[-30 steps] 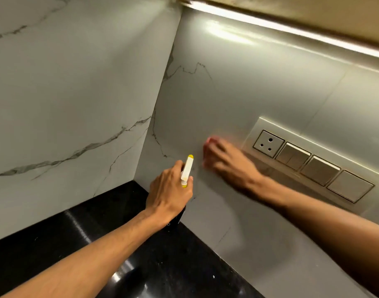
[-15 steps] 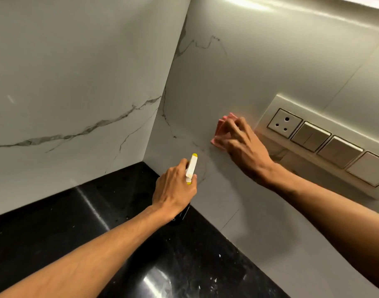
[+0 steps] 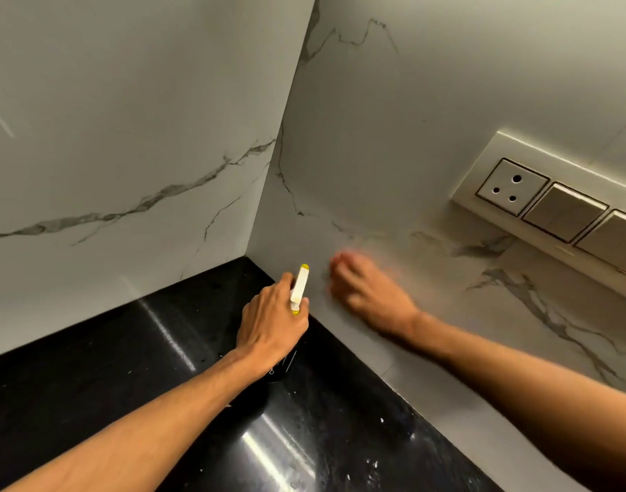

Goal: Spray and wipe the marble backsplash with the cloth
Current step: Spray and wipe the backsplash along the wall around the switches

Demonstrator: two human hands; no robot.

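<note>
Right hand (image 3: 368, 292) is low on the marble backsplash (image 3: 393, 136), down and to the left of the socket panel (image 3: 538, 193), and it is a blur, mid-swipe by the look of it. A sliver of pink shows past the fingertips: that's the cloth (image 3: 340, 259), trapped between hand and stone, just above where the wall meets the black countertop (image 3: 126, 385). Are the fingers flat on it or bunched around it? Too smeared to call, I cannot tell.

Further left of the socket panel, just beside that wiping hand, the left hand (image 3: 272, 321) has its fingers wrapped round the spray bottle (image 3: 299, 284). Only the white head with its yellow tip pokes out above the knuckles, aimed at the wall; the body is hidden under the hand.

Now, handling. The cloth looks soft, thin and light, the sort that rolls up under one fingertip, so I'd want a broad palm over its middle with the fingers fanned across it. The marble is hard and glossy, and the cloth should glide with little drag. The bottle reads as stiff, light plastic, best taken round the neck under the head, a finger free for the trigger; it could be slick if wet.

One thing to watch — the socket panel sits up and right of the wiped patch, and I'd judge spray drifting that way the real hazard.
</note>
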